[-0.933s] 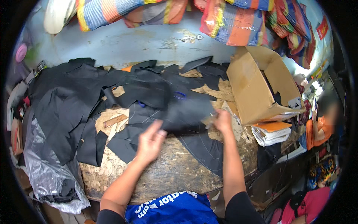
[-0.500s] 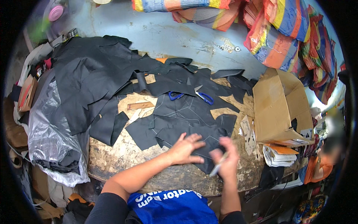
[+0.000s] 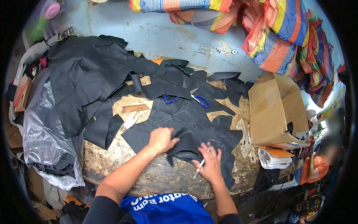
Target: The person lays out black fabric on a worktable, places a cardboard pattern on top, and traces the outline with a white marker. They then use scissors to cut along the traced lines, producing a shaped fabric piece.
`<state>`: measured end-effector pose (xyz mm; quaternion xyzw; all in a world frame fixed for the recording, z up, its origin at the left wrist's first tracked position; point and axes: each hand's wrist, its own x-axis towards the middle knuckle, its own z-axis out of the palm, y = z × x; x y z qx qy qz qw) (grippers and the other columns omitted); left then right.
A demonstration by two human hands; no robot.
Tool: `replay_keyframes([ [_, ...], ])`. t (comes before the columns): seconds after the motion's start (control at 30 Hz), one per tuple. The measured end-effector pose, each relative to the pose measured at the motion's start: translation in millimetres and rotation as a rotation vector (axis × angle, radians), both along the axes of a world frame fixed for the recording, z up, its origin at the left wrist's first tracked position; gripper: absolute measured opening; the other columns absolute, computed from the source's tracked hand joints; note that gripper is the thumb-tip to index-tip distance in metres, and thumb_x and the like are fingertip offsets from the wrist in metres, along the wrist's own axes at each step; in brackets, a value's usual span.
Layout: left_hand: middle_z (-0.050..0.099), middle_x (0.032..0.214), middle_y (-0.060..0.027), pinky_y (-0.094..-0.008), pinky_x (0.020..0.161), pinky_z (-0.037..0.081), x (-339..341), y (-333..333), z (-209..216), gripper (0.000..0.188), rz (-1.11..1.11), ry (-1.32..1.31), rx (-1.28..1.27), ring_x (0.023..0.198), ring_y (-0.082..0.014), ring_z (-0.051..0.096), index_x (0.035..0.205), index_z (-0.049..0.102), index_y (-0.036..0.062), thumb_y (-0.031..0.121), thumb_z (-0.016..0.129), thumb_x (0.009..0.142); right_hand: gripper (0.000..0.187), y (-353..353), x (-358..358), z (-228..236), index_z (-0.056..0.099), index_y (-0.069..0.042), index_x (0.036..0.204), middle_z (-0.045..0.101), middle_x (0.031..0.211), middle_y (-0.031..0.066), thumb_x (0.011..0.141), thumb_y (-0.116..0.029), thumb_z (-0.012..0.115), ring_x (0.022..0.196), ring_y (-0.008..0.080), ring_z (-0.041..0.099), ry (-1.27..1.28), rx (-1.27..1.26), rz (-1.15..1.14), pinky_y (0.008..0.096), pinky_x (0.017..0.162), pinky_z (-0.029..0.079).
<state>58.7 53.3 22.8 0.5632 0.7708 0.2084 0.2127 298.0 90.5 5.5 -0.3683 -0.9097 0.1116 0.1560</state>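
A loose piece of black leather-like sheet (image 3: 182, 142) is lifted and bunched up in a fold between my hands. At its left edge my left hand (image 3: 161, 141) is closed on it, thumb to the right, though the fingertips are partly hidden. My right hand (image 3: 212, 164) rests on the sheet's right side and holds a slim, pale pen (image 3: 199, 169), tip pointing toward me. Beneath lies a larger black sheet (image 3: 179, 115) marked with pale drawn outlines. Beyond my hands, a pair of blue-handled scissors (image 3: 201, 100) lies with its blades apart on the black material.
A worn wooden table (image 3: 141, 171) carries black scraps and a heap of black sheets (image 3: 85, 82) on the left. A small wooden strip (image 3: 135, 108) lies among them. To the right stand an open cardboard box (image 3: 266, 112) and folded papers (image 3: 275, 158). Another person (image 3: 317, 170) is at far right.
My left hand has gone from lying flat and spread to closing at the sheet's left edge, farther left. The black piece has folded up. My right hand moved left with the pen.
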Motion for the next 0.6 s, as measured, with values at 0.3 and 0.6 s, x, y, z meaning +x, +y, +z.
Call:
replay_keyframes([
  [0.3,0.062,0.096,-0.0258,-0.0444,0.082,0.047,-35.9,3.5,-2.4,0.071,0.464,0.089,0.104,0.094,-0.0372,0.060,0.115,0.053,0.0015,0.039,0.082,0.062,0.043,19.5,19.0,-11.6,0.059,-0.009,0.114,0.057,0.126,0.0119,0.075,-0.021,0.071,0.124,0.0385,0.043,0.194,-0.037,-0.164,0.0600,0.104,0.021],
  [0.6,0.060,0.066,-0.0183,-0.0390,0.063,0.046,-73.4,-5.9,4.8,0.038,-0.138,-0.074,-0.241,0.066,-0.0305,0.060,0.072,0.061,-0.0037,0.024,0.081,0.058,0.093,7.2,3.6,25.3,0.052,-0.012,0.127,0.047,0.136,0.0140,0.051,-0.057,0.080,0.131,0.0396,0.034,0.016,-0.137,0.045,0.0647,0.101,0.018],
])
